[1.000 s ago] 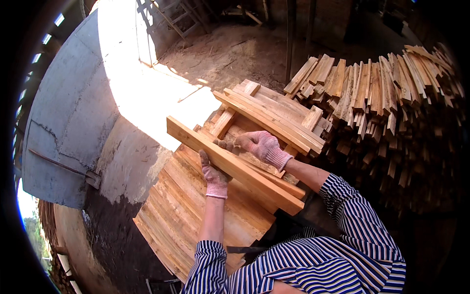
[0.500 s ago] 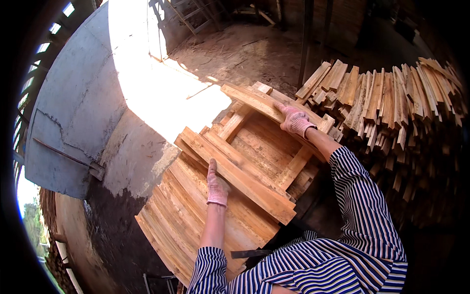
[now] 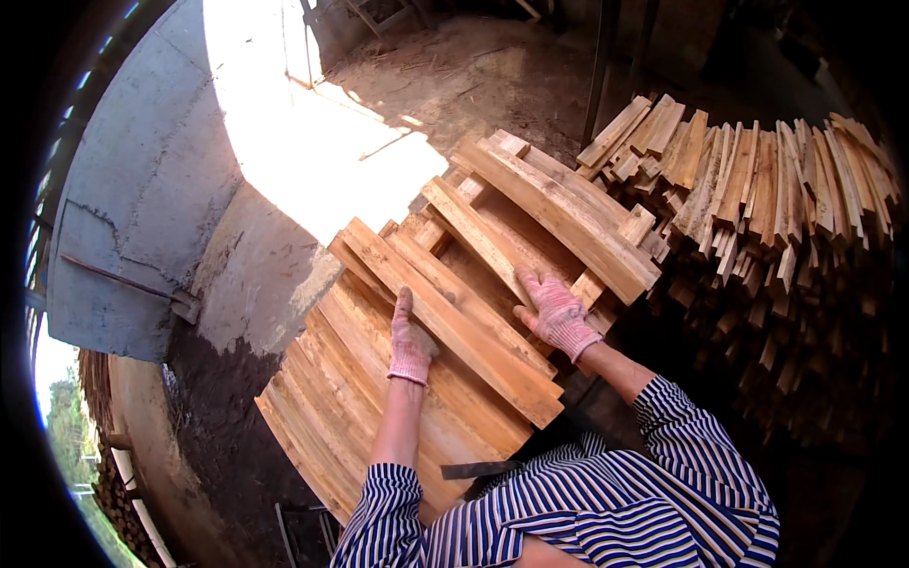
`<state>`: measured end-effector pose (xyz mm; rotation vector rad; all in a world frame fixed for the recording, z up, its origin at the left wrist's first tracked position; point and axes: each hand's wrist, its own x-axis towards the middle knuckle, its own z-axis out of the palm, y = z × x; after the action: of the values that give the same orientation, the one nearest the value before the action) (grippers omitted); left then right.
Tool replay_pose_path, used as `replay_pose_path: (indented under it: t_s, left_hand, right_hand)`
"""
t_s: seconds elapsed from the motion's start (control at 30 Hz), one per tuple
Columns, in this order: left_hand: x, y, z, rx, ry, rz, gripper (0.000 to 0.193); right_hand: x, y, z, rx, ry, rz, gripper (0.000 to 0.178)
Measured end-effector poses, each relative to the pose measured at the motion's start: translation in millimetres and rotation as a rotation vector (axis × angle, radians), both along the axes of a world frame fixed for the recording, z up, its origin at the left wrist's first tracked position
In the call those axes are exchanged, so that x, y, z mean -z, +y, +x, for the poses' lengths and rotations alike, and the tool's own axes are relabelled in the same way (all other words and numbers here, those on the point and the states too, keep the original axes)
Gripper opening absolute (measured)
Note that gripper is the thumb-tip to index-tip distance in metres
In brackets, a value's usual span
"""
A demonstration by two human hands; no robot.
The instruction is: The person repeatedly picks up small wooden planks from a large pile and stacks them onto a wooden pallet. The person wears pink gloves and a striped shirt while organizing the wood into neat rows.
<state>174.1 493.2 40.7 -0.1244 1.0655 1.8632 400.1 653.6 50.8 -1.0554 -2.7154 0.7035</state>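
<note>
My left hand (image 3: 410,343), in a pink-dusted glove with bare fingertips, rests against the left edge of a long wooden plank (image 3: 454,327). One of its digits is stretched along the wood; the others are mostly hidden. In a similar glove, my right hand (image 3: 557,310) grips the near end of a narrower wooden slat (image 3: 472,227), thumb on the left side. That slat lies across a gap between the long plank and a thick plank (image 3: 568,220) farther right. Beneath them is a layer of boards (image 3: 350,388) set side by side, with crosspieces (image 3: 636,225) under the thick plank.
A large stack of cut wooden slats (image 3: 748,180) stands to the right. On the left rises a grey concrete wall (image 3: 142,189), with a long-handled tool (image 3: 133,282) against it. Bright sunlight falls across the earth floor (image 3: 445,85) beyond the boards.
My right hand has let go of the thick plank and come nearer and left, onto the narrow slat now lying in the gap. My left hand stays by the long plank.
</note>
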Motion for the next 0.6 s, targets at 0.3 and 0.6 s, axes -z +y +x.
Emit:
replay_pose_path:
  t_s: [0.3, 0.6]
  left_hand:
    - [7.2, -13.8, -7.0, 0.005, -0.015, -0.005, 0.067]
    - [6.4, -0.8, -9.4, 0.019, 0.028, -0.071, 0.067]
  right_hand:
    - [-61.7, 1.5, -29.7, -0.086, -0.285, -0.485, 0.054]
    - [-12.3, 147.2, -64.7, 0.056, -0.365, 0.129, 0.049]
